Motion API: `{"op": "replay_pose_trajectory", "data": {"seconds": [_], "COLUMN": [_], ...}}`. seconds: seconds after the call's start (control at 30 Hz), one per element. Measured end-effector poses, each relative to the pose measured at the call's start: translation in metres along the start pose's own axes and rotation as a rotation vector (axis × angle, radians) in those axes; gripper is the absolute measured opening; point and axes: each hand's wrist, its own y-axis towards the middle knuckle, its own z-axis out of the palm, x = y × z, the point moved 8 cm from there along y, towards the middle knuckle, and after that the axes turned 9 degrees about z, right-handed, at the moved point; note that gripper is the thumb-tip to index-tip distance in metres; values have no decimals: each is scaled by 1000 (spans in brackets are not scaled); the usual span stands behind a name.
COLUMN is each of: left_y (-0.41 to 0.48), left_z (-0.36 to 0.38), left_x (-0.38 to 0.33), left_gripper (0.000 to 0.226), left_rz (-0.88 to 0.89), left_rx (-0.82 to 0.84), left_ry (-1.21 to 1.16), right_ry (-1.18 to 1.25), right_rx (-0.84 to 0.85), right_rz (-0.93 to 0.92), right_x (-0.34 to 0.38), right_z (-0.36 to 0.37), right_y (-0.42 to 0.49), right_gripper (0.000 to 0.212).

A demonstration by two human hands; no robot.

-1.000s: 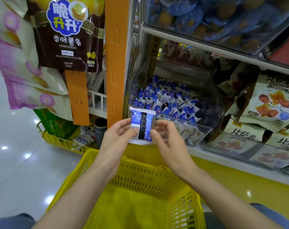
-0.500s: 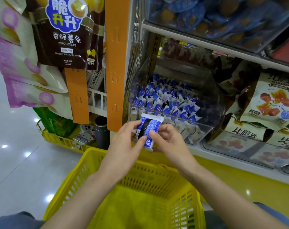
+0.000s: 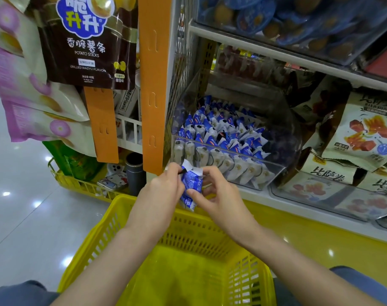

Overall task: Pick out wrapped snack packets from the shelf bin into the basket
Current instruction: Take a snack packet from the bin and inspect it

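Observation:
A blue and white wrapped snack packet point(image 3: 191, 186) is pinched between my left hand point(image 3: 160, 191) and my right hand point(image 3: 216, 195), just above the far rim of the yellow basket point(image 3: 126, 219). The packet is tilted and partly crumpled, its lower end pointing down toward the basket. Behind my hands a clear shelf bin point(image 3: 274, 173) holds several packets of the same kind point(image 3: 221, 138), standing in rows. The inside of the basket shows only its yellow floor.
Large snack bags point(image 3: 362, 133) lie on the shelf to the right of the bin. An orange hanging strip point(image 3: 153, 85) and a brown potato stick bag point(image 3: 86, 43) hang at the left. A second yellow basket point(image 3: 77, 184) with goods sits on the floor at the left.
Both hands have brought the packet down from in front of the bin to just above the basket's far rim, and the packet has turned from flat and upright to tilted and crumpled.

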Motion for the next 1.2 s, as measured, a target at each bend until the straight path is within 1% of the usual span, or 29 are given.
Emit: {"op": "replay_pose_trajectory", "data": {"seconds": [0.1, 0.2, 0.3, 0.43, 0.5, 0.6, 0.67, 0.73, 0.8, 0.83, 0.87, 0.9, 0.97, 1.03, 1.1, 1.2], "left_y": [1, 1, -1, -1, 0, 0, 0, -1, -1, 0, 0, 1, 3, 4, 4, 3], "left_z": [1, 10, 20, 20, 21, 27, 31, 33, 30, 28, 27, 26, 24, 24, 25, 25], "left_x": [4, 4, 2, 4, 4, 4, 0, -2, 0, 2, 5, 7, 8, 6, 3, 2], "left_gripper": [20, 30, 40, 39, 34, 18, 19, 20, 10, 4, 4, 11, 20, 27, 25, 21], "left_rz": [-43, -64, -45, -66, -136, -293, -338, -350, -377, -400, -415, -426, -434, -430, -420, -406], "left_rx": [-31, 7, 70, 78, 67, 58, 81, 78, 39, 16, -4, -17, -29, -4, 35, 51], "left_ry": [-126, -250, -259, -305, -457, -801, -945, -972, -950, -943, -938, -939, -971, -1009, -1012, -1018], "right_ry": [0, 76, 137, 157, 149, 162, 146, 55, -35, -36, 7, 87, 264, 366, 396, 292], "right_rx": [-20, -79, -82, -78, -95, -83, -59, -65, -41, -12, 20, 48, 67, 50, 42, -4], "right_rz": [5, 43, 84, 75, 58, 9, -28, -75, -115, -112, -85, -43, 40, 98, 90, -1], "right_x": [-1, -6, -10, -10, -10, -4, -1, 3, 7, 8, 7, 6, 1, 0, 4, 11], "right_z": [-2, -10, -13, -12, -14, -15, -11, -9, -4, -1, 1, 1, -2, -7, -11, -18], "right_y": [1, 5, 8, 9, 9, 9, 7, 4, 2, 1, 2, 3, 8, 12, 13, 9], "right_gripper": [30, 27, 27, 31, 35, 34, 34, 37, 42, 45, 45, 42, 29, 16, 13, 13]}}
